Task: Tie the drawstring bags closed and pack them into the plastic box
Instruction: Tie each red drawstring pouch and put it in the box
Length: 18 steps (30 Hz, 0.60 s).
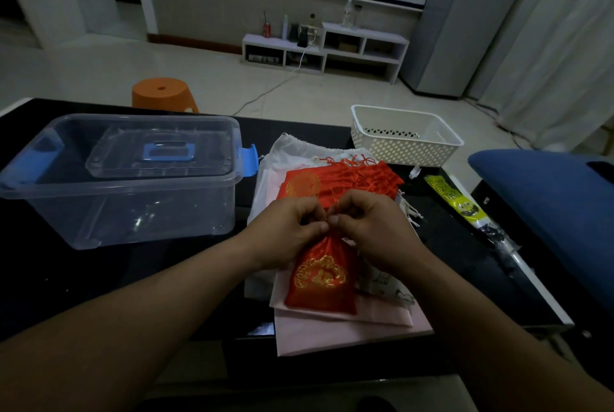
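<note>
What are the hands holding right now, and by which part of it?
The left hand and the right hand both pinch the red drawstring bag at its gathered neck, at the top end of the bag.

My left hand and right hand meet at frame centre, fingertips pinching the cord, forearms converging from below.

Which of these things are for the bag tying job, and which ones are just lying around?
For the job: left hand and right hand, both pinching the red bag at its neck; pile of bags behind it; plastic box, lid on.

Just lying about: white basket, orange stool, yellow packet, blue seat.
</note>
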Each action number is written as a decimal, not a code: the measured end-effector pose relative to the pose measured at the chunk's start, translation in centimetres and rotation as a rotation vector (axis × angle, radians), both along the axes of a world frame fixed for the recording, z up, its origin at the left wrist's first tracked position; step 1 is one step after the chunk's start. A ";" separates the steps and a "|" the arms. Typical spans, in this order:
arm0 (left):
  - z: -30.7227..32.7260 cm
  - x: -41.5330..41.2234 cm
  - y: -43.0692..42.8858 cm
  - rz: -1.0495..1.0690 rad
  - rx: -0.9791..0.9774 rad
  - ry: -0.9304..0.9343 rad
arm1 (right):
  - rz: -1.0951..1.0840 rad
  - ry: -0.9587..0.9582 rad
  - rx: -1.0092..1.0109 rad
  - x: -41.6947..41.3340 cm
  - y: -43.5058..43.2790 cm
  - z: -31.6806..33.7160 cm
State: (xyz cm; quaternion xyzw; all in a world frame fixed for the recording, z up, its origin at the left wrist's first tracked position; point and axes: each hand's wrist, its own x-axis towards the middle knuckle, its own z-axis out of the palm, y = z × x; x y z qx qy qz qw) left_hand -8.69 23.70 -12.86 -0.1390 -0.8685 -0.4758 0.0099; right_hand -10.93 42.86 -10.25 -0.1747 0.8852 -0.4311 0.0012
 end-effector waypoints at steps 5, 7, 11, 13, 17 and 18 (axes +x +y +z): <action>0.3 0.2 -0.3 -0.010 0.045 -0.036 | -0.010 -0.060 -0.015 0.1 0.1 0.0; 0.3 0.3 -0.4 -0.020 0.081 -0.051 | -0.013 -0.076 -0.020 0.1 0.1 0.0; 0.0 0.3 -0.6 -0.033 0.157 -0.089 | -0.057 -0.130 -0.085 0.0 0.1 -0.1; -0.1 0.3 -0.9 -0.035 0.167 -0.104 | -0.091 -0.180 -0.129 -0.2 0.2 -0.2; 0.0 0.5 -1.0 -0.012 0.063 -0.105 | -0.154 -0.218 -0.175 -0.1 0.5 -0.2; 0.0 0.7 -1.1 0.001 0.055 -0.100 | -0.162 -0.219 -0.172 0.0 0.5 -0.1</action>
